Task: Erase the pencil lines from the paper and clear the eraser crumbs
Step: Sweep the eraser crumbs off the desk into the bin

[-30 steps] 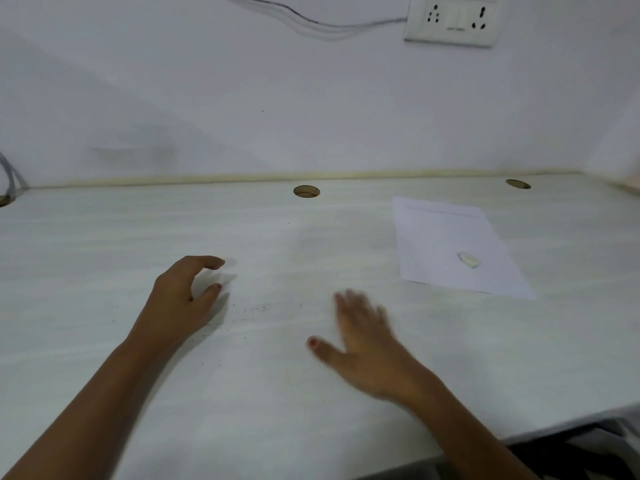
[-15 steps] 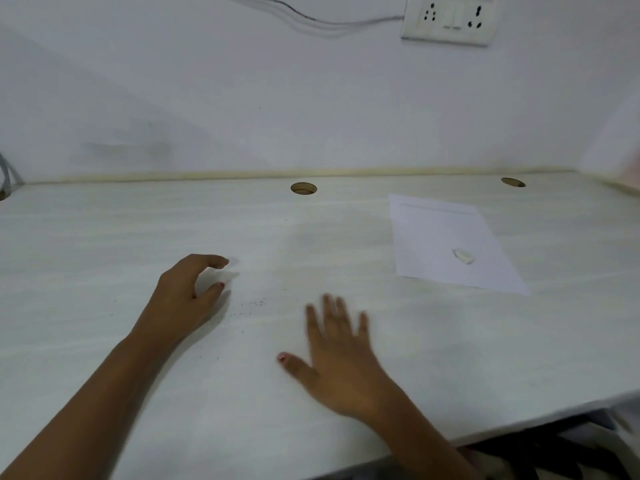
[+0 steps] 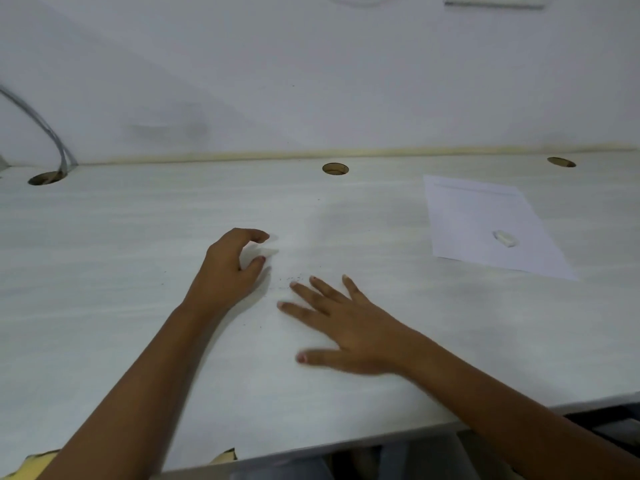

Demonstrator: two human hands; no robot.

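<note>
The right hand (image 3: 349,330) lies flat, palm down, on the desk (image 3: 138,237), well to the left of the paper (image 3: 478,216) and nearer the person than the sheet; its fingers (image 3: 304,292) are straight and spread wide, pointing away and to the left, with the thumb stretched out sideways towards the left; the forearm comes in from the lower right, across the desk's near edge. The left hand (image 3: 225,275) sits farther left of the paper, standing on its outer edge; its fingers are loosely curved, forefinger and thumb arching into a C that faces the paper, with a gap between their tips and no object in it.

The eraser crumbs (image 3: 292,281) are fine dark specks scattered on the desk, left of the paper, between the two hands and just beyond the right fingertips; a few stray specks lie nearer the person.

The paper is a thin white rectangular sheet lying flat; its long axis runs from the person towards the wall (image 3: 311,81), the near end skewed a little to the right; a faint line crosses it near its far edge, pencil or crease I cannot tell. The eraser (image 3: 505,238) rests on the paper's near half, a small pale rounded oblong, its long axis slanting across the sheet from far left to near right.

The desk is pale with a faint streaked grain; a round cable hole (image 3: 335,168) opens beyond the paper to its left.
</note>
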